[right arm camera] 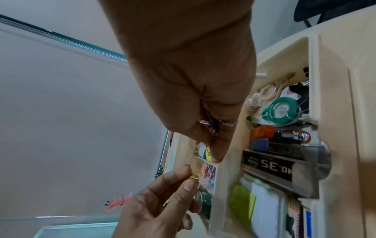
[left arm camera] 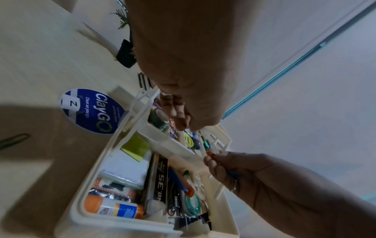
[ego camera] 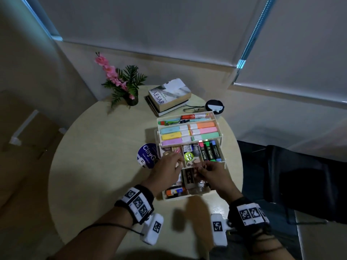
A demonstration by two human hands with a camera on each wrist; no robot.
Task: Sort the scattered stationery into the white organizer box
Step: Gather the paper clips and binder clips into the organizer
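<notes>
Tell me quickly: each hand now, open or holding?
Left hand: pinches a yellow paper clip.
Right hand: grips a bunch of coloured paper clips.

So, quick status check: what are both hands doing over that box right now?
Left hand pinches small yellow paper clip. Right hand grips bunch of coloured clips. Both over tiered white plastic organizer box, middle tray. Nothing blocking.

We see our left hand (left arm camera: 183, 64) over the white box (left arm camera: 97, 222), fingers (left arm camera: 179, 111) curled above its upper tray. Our right hand (left arm camera: 254, 173) pinches small clips (left arm camera: 211, 155) beside it. A glue stick (left arm camera: 114, 207) lies in the lower compartment.
</notes>
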